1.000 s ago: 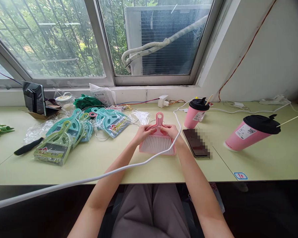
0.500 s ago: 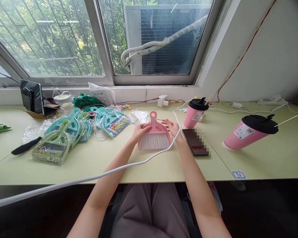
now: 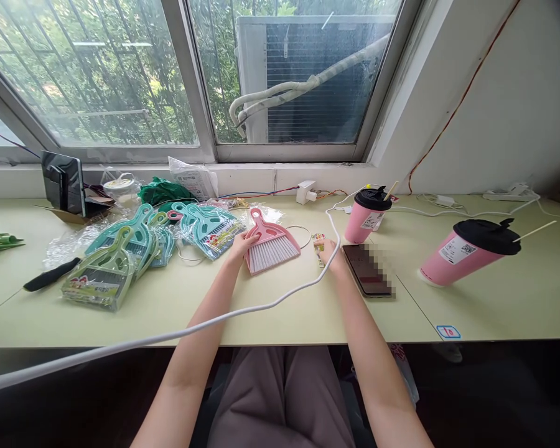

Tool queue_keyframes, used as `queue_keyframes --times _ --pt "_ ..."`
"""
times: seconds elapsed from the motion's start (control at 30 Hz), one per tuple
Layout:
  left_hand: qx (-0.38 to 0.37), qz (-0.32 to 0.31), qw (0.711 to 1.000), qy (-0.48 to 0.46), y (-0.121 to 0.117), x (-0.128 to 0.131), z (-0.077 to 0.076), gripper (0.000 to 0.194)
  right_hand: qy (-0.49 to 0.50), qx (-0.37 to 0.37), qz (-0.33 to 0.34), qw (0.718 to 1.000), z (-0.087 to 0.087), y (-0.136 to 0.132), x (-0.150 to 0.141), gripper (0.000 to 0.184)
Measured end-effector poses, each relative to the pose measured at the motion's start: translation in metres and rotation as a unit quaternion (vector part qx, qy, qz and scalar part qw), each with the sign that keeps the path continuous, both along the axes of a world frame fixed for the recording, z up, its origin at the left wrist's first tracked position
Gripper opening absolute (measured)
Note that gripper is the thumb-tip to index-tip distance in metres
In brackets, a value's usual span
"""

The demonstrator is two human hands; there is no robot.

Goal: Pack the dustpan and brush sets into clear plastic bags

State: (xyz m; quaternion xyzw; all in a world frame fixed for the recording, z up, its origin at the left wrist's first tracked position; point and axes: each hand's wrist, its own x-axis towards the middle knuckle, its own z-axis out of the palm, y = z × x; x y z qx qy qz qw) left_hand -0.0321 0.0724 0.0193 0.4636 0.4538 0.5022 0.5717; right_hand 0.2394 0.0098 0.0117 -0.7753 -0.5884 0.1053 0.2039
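A small pink dustpan with a white-bristled brush (image 3: 271,244) lies on the pale green desk (image 3: 280,311), angled with its handle to the upper left. My left hand (image 3: 241,244) rests on its left edge, fingers laid over it. My right hand (image 3: 329,252) is at a small colourful printed label (image 3: 318,244) on the desk, just left of a dark phone (image 3: 368,269); its fingers are curled at the label. A white cable (image 3: 242,311) runs across both forearms.
Several teal and green dustpan sets in clear bags (image 3: 135,246) are piled at the left. Two pink cups with black lids (image 3: 366,214) (image 3: 469,252) stand at the right, the nearer one tilted. A black-handled tool (image 3: 51,274) and a propped device (image 3: 64,182) sit far left.
The pink dustpan has moved left and back under my left hand and turned. My right hand has let go of it and dropped to the printed label beside the phone.
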Motion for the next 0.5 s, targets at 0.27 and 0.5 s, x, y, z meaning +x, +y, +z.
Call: queue_keyframes --times 0.27,0.5 --pt "0.071 0.079 0.994 0.0 0.007 -0.002 -0.003 0.047 0.002 0.028 -0.048 0.998 0.003 -0.007 -0.012 0.049" --pt "0.094 0.108 0.99 -0.015 0.01 -0.006 -0.009 0.048 -0.022 -0.006 -0.025 0.999 0.006 -0.011 -0.013 0.023"
